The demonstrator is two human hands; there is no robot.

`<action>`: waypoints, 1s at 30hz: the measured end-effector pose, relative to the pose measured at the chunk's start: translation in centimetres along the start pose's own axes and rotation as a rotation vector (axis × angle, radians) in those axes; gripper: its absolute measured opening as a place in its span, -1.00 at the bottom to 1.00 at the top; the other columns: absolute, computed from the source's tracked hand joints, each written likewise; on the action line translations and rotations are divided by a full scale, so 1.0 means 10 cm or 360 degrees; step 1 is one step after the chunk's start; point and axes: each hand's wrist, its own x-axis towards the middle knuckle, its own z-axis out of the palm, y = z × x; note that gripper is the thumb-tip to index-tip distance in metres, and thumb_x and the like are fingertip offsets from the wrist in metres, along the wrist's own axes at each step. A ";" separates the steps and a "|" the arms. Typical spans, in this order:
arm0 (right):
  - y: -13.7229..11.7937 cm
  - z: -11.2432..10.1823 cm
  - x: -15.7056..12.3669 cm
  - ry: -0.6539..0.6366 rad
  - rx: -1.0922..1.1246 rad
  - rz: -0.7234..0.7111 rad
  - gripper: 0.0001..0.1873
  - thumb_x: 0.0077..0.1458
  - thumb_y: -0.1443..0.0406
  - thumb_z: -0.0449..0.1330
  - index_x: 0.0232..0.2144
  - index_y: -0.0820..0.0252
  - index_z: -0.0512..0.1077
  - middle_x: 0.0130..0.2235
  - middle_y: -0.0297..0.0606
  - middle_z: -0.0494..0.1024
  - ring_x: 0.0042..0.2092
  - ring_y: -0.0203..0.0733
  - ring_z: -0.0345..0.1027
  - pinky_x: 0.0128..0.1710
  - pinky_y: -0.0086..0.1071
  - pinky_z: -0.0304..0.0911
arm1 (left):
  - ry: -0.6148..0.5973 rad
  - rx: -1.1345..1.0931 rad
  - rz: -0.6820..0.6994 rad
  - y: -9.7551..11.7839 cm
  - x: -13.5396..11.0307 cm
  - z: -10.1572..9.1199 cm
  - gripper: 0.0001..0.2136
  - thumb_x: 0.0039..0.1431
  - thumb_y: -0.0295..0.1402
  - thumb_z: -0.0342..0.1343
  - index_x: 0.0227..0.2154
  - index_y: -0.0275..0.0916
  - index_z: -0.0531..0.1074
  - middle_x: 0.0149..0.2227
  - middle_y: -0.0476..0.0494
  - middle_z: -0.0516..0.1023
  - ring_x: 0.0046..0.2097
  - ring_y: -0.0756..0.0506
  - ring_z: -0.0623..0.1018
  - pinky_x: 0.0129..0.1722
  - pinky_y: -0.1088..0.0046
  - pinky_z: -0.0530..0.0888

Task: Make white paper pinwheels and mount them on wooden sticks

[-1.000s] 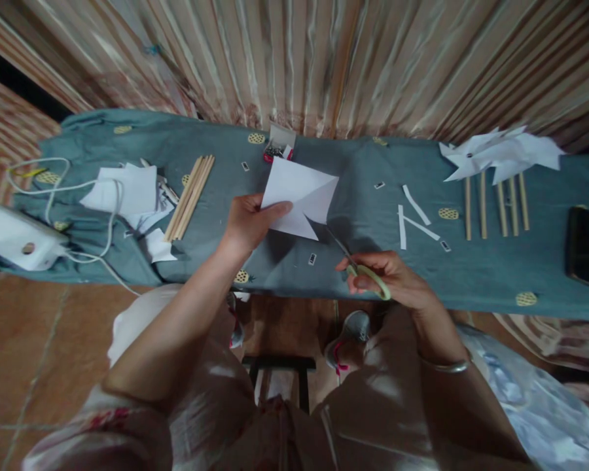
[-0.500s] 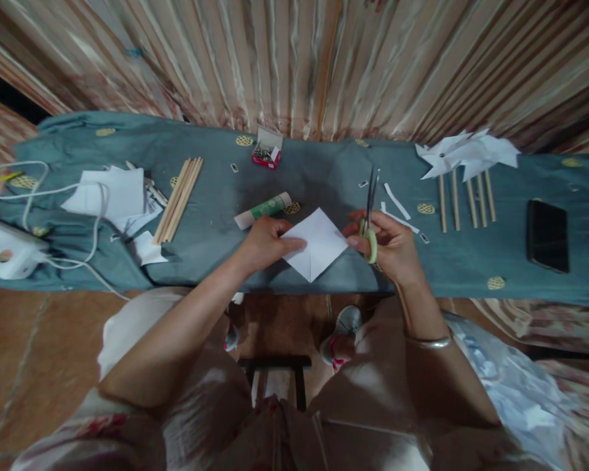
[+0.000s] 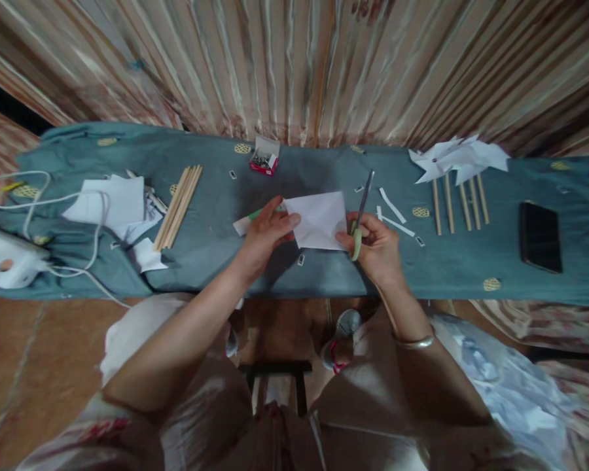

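Note:
A white square of paper (image 3: 319, 219) is held over the table between my two hands. Its left edge is pinched by my left hand (image 3: 267, 232), thumb on top. At the lower right corner my right hand (image 3: 377, 248) grips the paper with thumb and fingers. Scissors with light green handles (image 3: 356, 243) also sit in that hand, their blades pointing up and away. Partly hidden behind my left hand lies a green and white glue stick (image 3: 243, 226). Two thin paper strips (image 3: 395, 221) lie right of the scissors.
Wooden sticks (image 3: 177, 208) and white paper sheets (image 3: 112, 199) are on the left, near a white corded device (image 3: 10, 258). A small red box (image 3: 264, 162) of metal pieces stands at the back. Paper pinwheels (image 3: 459, 157) and a black phone (image 3: 540, 237) lie right.
The paper has turned from a diamond to a level square, with both hands shifting their hold on it. My right hand and the scissors have moved slightly left.

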 end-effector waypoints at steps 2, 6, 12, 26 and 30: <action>0.02 0.07 0.00 0.0082 -0.0031 -0.0014 -0.64 -0.17 0.16 0.39 -0.28 0.06 0.41 -0.55 -0.54 0.25 -0.45 -0.33 0.19 -0.38 -0.41 0.16 | -0.0107 -0.0064 -0.0033 -0.05 -0.05 0.07 -0.36 -0.19 -0.15 0.40 0.01 -0.23 0.43 -0.05 -0.23 0.60 -0.06 -0.18 0.57 -0.18 0.39 0.49; 0.04 0.21 -0.02 0.0099 -0.0047 0.0018 -0.60 -0.14 0.09 0.38 -0.25 0.03 0.38 -0.45 -0.45 0.38 -0.41 -0.28 0.26 -0.36 -0.36 0.22 | -0.0147 -0.0009 -0.0044 -0.18 -0.10 0.16 -0.49 -0.22 -0.17 0.43 -0.17 -0.26 0.50 -0.10 -0.25 0.63 -0.04 -0.23 0.58 -0.05 0.28 0.49; 0.04 0.33 -0.01 0.0053 0.0138 0.0145 -0.48 -0.27 -0.01 0.43 -0.30 0.02 0.35 -0.39 -0.40 0.46 -0.38 -0.25 0.32 -0.34 -0.31 0.32 | 0.0127 0.0160 -0.0033 -0.26 -0.06 0.11 -0.68 -0.12 -0.23 0.34 -0.32 -0.31 0.51 -0.27 -0.20 0.63 -0.22 -0.16 0.58 -0.18 0.31 0.49; 0.01 0.33 -0.13 -0.0237 0.0191 0.0230 -0.47 -0.27 -0.01 0.47 -0.28 0.05 0.43 -0.38 -0.38 0.55 -0.38 -0.24 0.37 -0.38 -0.32 0.34 | 0.0331 0.0222 0.0004 -0.11 0.01 0.01 -0.77 -0.15 -0.22 0.35 -0.49 -0.23 0.49 -0.40 -0.11 0.60 -0.36 -0.10 0.53 -0.38 0.40 0.45; -0.02 0.28 -0.21 -0.0460 0.0144 0.0300 -0.50 -0.21 -0.03 0.44 -0.28 0.10 0.46 -0.41 -0.35 0.56 -0.40 -0.25 0.39 -0.42 -0.36 0.30 | 0.0454 0.0305 0.0092 0.01 0.08 -0.08 -0.77 -0.14 -0.19 0.34 -0.52 -0.20 0.47 -0.45 -0.06 0.57 -0.37 -0.09 0.53 -0.44 0.42 0.42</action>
